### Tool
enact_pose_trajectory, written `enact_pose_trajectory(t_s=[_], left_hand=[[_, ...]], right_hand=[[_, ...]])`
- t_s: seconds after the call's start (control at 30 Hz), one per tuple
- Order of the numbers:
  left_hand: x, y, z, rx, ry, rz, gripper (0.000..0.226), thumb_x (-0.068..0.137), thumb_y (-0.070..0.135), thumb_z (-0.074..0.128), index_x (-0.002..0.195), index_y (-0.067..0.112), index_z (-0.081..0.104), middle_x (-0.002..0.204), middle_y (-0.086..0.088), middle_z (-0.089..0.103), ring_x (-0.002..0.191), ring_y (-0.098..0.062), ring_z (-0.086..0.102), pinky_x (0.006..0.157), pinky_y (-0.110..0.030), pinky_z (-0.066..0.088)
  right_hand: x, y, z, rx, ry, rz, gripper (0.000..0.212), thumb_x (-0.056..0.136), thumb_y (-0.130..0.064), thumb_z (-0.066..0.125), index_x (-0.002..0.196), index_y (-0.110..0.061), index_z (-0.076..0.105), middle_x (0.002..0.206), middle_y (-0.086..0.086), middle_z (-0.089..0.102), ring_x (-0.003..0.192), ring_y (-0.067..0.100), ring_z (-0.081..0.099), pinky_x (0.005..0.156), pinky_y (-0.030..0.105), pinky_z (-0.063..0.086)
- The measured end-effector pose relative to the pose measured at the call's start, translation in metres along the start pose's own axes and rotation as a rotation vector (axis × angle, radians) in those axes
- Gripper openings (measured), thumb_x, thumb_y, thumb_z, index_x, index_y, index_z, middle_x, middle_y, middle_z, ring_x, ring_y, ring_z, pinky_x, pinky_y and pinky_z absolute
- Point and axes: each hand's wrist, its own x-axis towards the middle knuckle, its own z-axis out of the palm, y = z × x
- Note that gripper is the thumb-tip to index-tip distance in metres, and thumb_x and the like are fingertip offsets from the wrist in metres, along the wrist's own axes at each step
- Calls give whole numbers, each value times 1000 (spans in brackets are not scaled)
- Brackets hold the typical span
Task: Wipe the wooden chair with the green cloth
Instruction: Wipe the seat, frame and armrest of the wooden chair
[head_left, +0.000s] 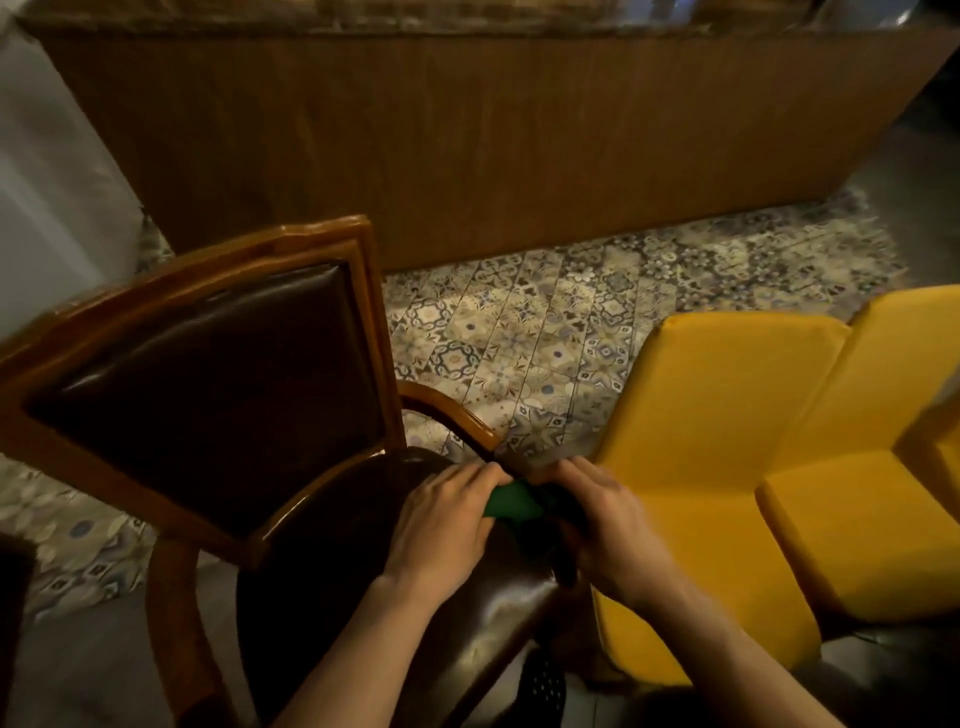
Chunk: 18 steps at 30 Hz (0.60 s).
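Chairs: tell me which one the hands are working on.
The wooden chair with dark brown leather padding, on the left. Both the left hand and right hand hold the green cloth over its seat; the yellow chairs sit untouched.

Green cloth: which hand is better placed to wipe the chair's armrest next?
Right, probably. The right hand sits by the armrest, fingers beside its near end. The left hand lies over the seat. Both touch the cloth; which one grips it is unclear.

A single head-worn wide-angle camera looks forward and steeply down, close above the glossy brown wooden armchair (218, 374) and patterned tile floor (519, 338).
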Motion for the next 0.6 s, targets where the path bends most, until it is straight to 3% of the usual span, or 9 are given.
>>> enact_pose_trajectory(t_s=[0.17,0.27,0.4,0.6], left_hand=[[60,16,51,37,-62,-121,43,82,16,74,114,37,54,112,14,65,107,-12,60,87,-32,49],[85,29,82,12,-69,-195,44,83,16,74,115,37,53,111,15,65,106,-10,61,87,-30,51],[97,29,107,-38,-51,-297,41,86,19,72,117,38,52,112,16,64,106,-7,61,86,-27,52],[104,-5,127,-79,-54,-386,44,87,22,73,119,42,50,114,20,61,108,-4,59,88,-27,53]], right_hand=[[32,81,-1,51,-63,-19,43,86,-11,66,119,-34,53,113,-12,59,100,19,56,79,39,51],[52,124,-6,64,-113,-54,35,90,-19,60,120,-34,53,112,-11,59,97,21,57,77,41,51],[70,148,-3,54,-159,-97,35,93,-45,50,128,-41,52,117,-13,58,100,17,56,79,35,51],[99,161,26,46,-187,-115,36,97,-40,53,133,-37,54,123,-10,58,106,18,53,81,37,52]])
